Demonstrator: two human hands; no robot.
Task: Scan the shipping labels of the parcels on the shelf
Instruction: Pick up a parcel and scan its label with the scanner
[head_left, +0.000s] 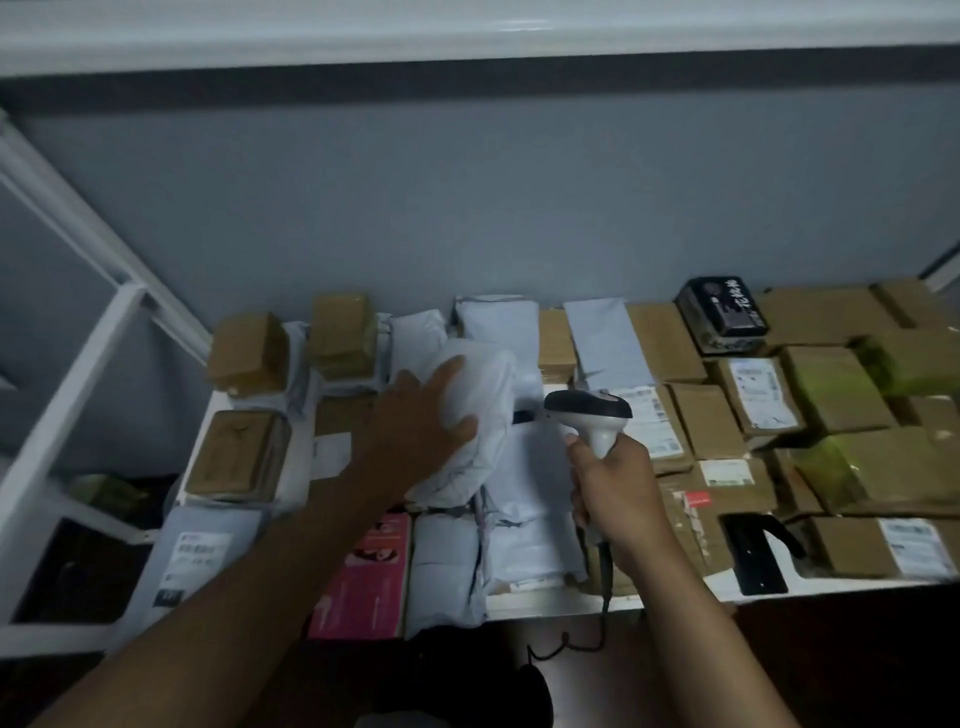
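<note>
I see my left hand (415, 415) gripping a soft white plastic mailer bag (483, 395), thumb and fingers curled round its bulging end, tilting it up above the other parcels mid-shelf. My right hand (613, 499) wraps the handle of a grey and black corded barcode scanner (592, 415), its head just beside that bag. Brown cardboard boxes (831, 395) crowd the white shelf (561, 603) to the right.

Left hand (415, 415) spread, fingers curved, arm outstretched; right hand (615, 493) fisted in a grip, thumb up.
</note>
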